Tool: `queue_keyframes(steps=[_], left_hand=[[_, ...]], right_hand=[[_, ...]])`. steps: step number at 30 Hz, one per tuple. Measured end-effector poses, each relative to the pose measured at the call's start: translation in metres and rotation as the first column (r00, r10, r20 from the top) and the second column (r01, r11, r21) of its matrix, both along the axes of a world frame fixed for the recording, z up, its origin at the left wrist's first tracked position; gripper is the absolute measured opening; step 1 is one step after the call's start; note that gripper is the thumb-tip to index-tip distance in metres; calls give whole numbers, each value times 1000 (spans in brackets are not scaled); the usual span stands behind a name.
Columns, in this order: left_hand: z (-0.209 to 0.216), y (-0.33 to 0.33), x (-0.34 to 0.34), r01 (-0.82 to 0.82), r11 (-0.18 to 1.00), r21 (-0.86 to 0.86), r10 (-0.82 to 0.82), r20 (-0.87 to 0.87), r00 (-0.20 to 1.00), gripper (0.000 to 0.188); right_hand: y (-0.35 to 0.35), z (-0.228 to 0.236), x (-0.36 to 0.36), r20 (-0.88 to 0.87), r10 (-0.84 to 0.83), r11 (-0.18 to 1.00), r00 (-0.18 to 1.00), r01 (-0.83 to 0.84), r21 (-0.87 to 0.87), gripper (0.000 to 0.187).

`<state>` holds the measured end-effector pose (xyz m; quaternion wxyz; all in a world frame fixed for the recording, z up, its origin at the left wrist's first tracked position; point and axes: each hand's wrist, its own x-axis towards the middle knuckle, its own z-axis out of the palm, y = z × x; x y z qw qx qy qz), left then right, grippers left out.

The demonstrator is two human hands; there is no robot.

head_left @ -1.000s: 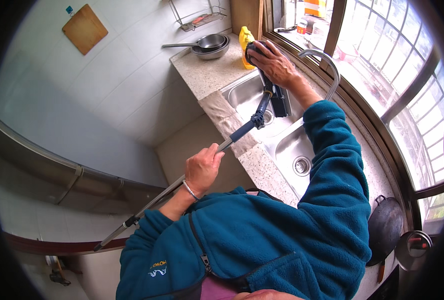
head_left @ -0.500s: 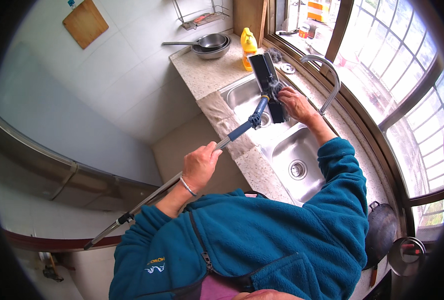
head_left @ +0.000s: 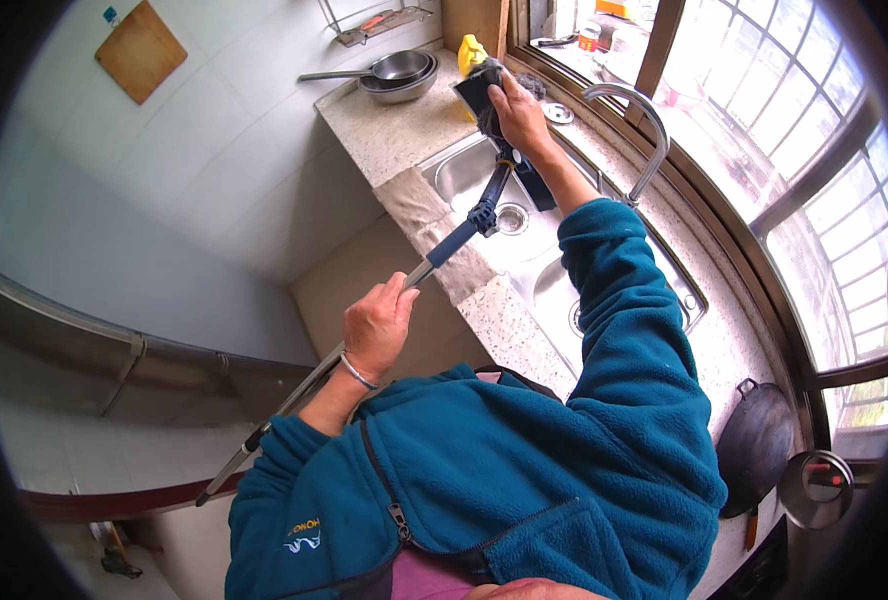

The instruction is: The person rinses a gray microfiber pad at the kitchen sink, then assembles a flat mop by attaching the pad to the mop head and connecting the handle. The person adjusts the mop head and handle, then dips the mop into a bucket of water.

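My left hand (head_left: 376, 325) is wrapped round the silver and blue pole of a flat mop (head_left: 454, 242). The pole slants from beside my left forearm up over the double sink. Above the left basin is its black rectangular head (head_left: 536, 188), tilted along its length. My right hand (head_left: 522, 115) is closed at the head's far end, pressing a grey fuzzy clump (head_left: 485, 73) against it. The clump looks like a scrubber or a wad of lint; which one, I cannot tell. My right forearm and sleeve hide part of the right basin.
Behind the mop head stands a yellow bottle (head_left: 471, 52). Stacked pans (head_left: 400, 78) sit on the far counter. A curved tap (head_left: 654, 135) rises by the window. Over the counter's front edge lies a beige cloth (head_left: 434, 225). A dark wok (head_left: 754, 435) rests at the right.
My right hand has moved with the grey clump from the middle of the mop head to its far end. My left hand still holds the pole.
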<state>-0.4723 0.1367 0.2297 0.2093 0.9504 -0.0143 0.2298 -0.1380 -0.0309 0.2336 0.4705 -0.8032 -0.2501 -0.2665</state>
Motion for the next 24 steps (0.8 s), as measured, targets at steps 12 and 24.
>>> queue_keyframes(steps=[12, 24], left_hand=[[12, 35, 5, -103, 966, -237, 106, 1, 994, 18], [9, 17, 4, -53, 921, -387, 6, -122, 993, 21]], right_hand=[[-51, -97, -26, -267, 68, 990, 961, -98, -99, 19], [-52, -144, -60, -204, 764, 202, 612, 73, 977, 42]])
